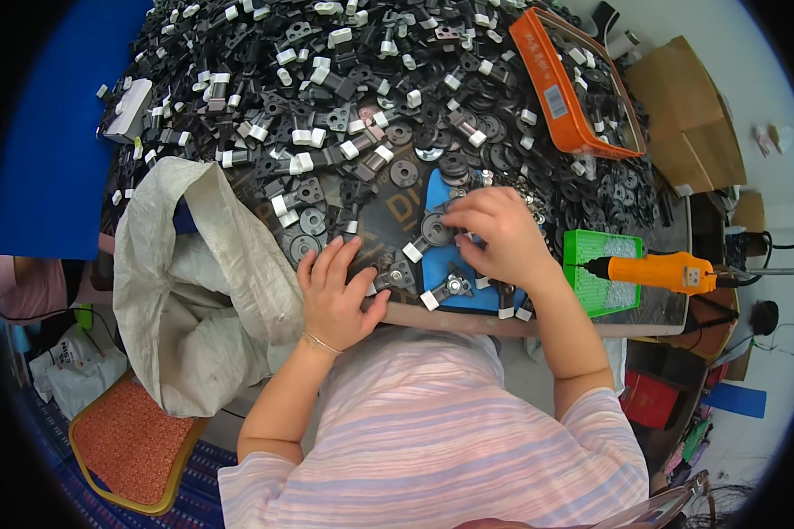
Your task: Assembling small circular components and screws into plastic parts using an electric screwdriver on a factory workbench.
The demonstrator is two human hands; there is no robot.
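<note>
My right hand [501, 236] is over a blue mat [434, 264] at the table's near edge. Its curled fingers and thumb pinch the right edge of a black round disc [434, 229], which lies against a black piece with a white tip. Palm down on the table, my left hand [333, 295] has its fingers apart and holds nothing. Beside its index finger and thumb lies a black bracket [397, 277] with a metal stud and white tip. A similar bracket [453, 286] sits on the mat. Loose black discs [304, 248] lie just beyond my left fingertips.
A heap of black and white plastic parts [326, 84] covers the far table. An orange tray [551, 93] stands far right. Nearer, an orange electric screwdriver [653, 271] crosses a green tray [582, 304] of small pieces. A white woven sack [163, 291] hangs open at the left edge.
</note>
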